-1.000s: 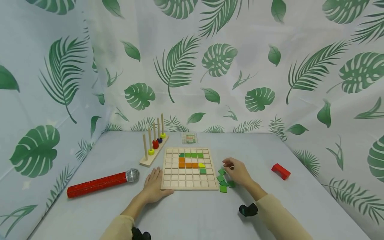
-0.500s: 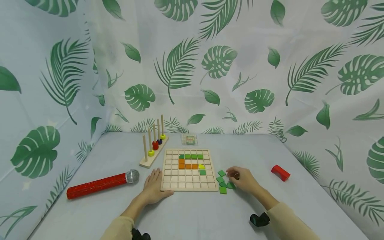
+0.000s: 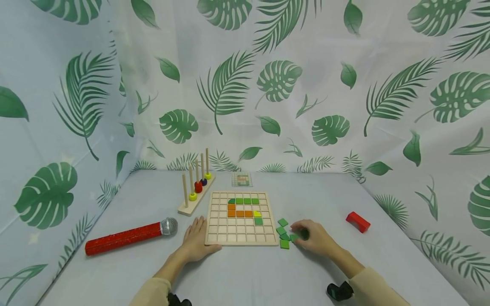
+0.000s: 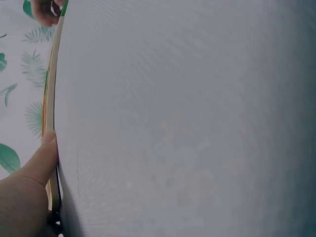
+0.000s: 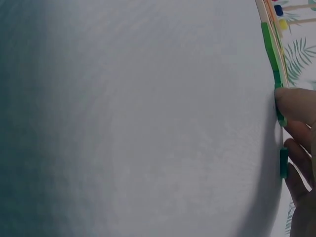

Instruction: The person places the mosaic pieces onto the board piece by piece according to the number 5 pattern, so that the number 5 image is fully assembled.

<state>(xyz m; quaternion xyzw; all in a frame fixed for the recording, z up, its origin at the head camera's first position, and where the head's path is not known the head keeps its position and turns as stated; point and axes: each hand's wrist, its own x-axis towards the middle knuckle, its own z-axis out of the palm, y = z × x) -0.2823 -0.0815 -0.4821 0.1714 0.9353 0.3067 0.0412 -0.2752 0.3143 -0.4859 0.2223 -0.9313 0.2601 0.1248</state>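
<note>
My left hand [image 3: 195, 242] rests flat at the near left corner of a wooden grid board [image 3: 241, 239], fingers along its left side and thumb against its front edge. Green, orange and yellow tiles sit in some of its squares. Right of the board, my right hand [image 3: 314, 239] is at a small pile of green tiles [image 3: 284, 244], fingers curled. In the right wrist view its thumb presses on a green tile [image 5: 280, 116] at the end of the pile, with the fingertips at the tile's other side. A second green piece [image 5: 283, 163] shows beside the other fingers.
A peg stand [image 3: 185, 209] with coloured beads stands behind the board's left side. A printed pattern card [image 3: 242, 179] lies behind the board. At left is a red microphone [image 3: 126, 239]; at right, a red arch block [image 3: 358, 222].
My right hand has moved nearer to me and slightly right, down to the rightmost green tile of the pile. My left hand stays at the board.
</note>
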